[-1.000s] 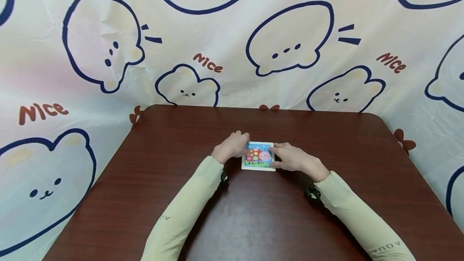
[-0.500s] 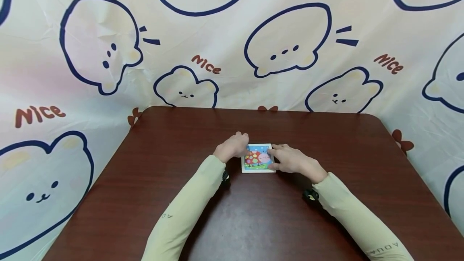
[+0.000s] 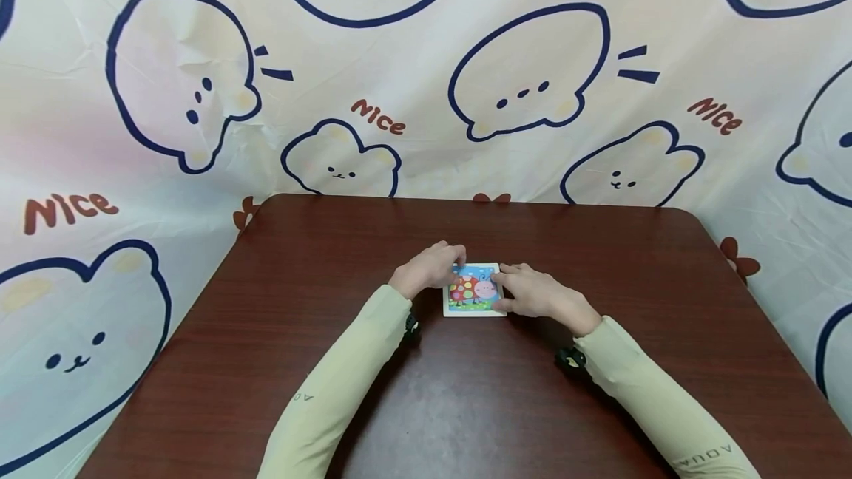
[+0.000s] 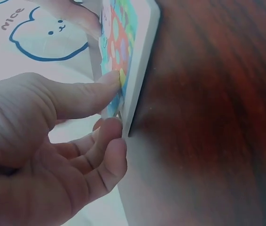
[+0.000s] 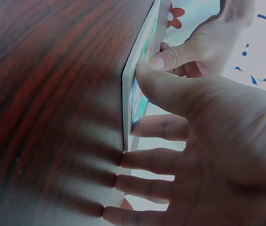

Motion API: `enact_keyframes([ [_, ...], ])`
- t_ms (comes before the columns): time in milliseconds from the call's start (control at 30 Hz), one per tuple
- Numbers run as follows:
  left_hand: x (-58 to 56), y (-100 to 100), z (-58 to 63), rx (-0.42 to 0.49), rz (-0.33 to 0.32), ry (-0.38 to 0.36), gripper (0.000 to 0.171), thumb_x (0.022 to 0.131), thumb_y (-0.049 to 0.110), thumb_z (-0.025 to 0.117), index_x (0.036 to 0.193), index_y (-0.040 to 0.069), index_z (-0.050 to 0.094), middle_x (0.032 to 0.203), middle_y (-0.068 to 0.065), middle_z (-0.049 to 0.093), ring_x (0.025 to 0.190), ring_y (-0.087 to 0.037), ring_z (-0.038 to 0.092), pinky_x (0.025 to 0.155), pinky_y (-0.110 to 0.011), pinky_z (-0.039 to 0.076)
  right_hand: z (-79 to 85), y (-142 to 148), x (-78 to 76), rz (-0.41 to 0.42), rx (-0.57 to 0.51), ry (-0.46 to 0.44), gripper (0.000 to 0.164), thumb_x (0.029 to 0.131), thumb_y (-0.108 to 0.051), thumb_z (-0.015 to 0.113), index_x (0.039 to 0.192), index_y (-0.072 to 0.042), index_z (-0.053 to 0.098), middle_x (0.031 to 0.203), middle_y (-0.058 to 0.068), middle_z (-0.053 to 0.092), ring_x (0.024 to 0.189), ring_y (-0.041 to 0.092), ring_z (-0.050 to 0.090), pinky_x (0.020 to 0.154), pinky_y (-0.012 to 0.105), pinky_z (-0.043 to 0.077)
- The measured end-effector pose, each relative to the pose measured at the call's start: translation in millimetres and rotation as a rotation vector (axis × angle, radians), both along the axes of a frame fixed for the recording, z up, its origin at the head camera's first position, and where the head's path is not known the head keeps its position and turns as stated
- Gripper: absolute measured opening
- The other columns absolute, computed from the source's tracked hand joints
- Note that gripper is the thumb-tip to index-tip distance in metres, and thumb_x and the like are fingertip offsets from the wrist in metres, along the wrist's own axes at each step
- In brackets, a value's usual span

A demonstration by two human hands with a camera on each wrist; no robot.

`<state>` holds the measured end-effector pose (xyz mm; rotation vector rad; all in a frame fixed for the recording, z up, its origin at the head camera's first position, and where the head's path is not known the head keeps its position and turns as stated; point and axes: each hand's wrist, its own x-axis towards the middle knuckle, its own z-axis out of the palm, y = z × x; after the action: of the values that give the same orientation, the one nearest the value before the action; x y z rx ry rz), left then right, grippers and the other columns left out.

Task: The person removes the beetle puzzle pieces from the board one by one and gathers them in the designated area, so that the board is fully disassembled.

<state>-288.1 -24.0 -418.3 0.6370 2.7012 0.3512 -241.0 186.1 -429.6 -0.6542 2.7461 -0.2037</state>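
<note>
A small square picture puzzle point(image 3: 474, 290) with a white frame lies flat on the brown table, showing a red spotted ladybug on blue and green. My left hand point(image 3: 426, 269) is at its upper left corner. In the left wrist view, the left thumb point(image 4: 88, 98) presses on the picture while the curled fingers meet the puzzle's edge, pinching it there. At the right side is my right hand point(image 3: 538, 291), fingers spread. In the right wrist view, the right thumb point(image 5: 163, 87) and index finger touch the white frame point(image 5: 128, 89), and the other fingertips rest on the table.
The dark brown wooden table point(image 3: 426, 405) extends around the puzzle on all sides. Behind it hangs a pale curtain point(image 3: 426, 65) printed with blue-outlined bears and the word Nice. Both forearms wear light sleeves point(image 3: 346, 383), with a black wrist device point(image 3: 571, 358) on the right.
My left index finger has shifted slightly right over the puzzle's upper left corner. The right hand and the puzzle stay nearly in place; the head view has tilted a little.
</note>
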Motion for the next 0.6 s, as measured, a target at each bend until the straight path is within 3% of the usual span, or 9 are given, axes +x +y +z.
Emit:
enact_keyframes([
  [200,3.0,-2.8,0.3,0.033,-0.018,-0.014,0.023,0.092,0.023,0.069,0.114,0.023,0.061,0.117,-0.007,0.051,0.104,-0.021,0.046,0.085,-0.036,0.049,-0.3,0.0,-0.8,-0.007,0.0,-0.005,0.063,0.092,-0.042,0.066,0.143,-0.008,0.05,0.153,0.023,0.038,0.139,0.041,0.038,0.103,0.058,0.042],
  [600,2.6,-3.6,-0.1,0.031,-0.027,-0.027,0.031,0.093,0.022,0.068,0.122,0.028,0.06,0.12,-0.007,0.049,0.108,-0.021,0.045,0.089,-0.039,0.049,1.0,0.5,-0.7,0.009,-0.003,0.006,0.064,0.092,-0.043,0.066,0.142,-0.007,0.051,0.152,0.024,0.039,0.138,0.042,0.039,0.103,0.058,0.042],
])
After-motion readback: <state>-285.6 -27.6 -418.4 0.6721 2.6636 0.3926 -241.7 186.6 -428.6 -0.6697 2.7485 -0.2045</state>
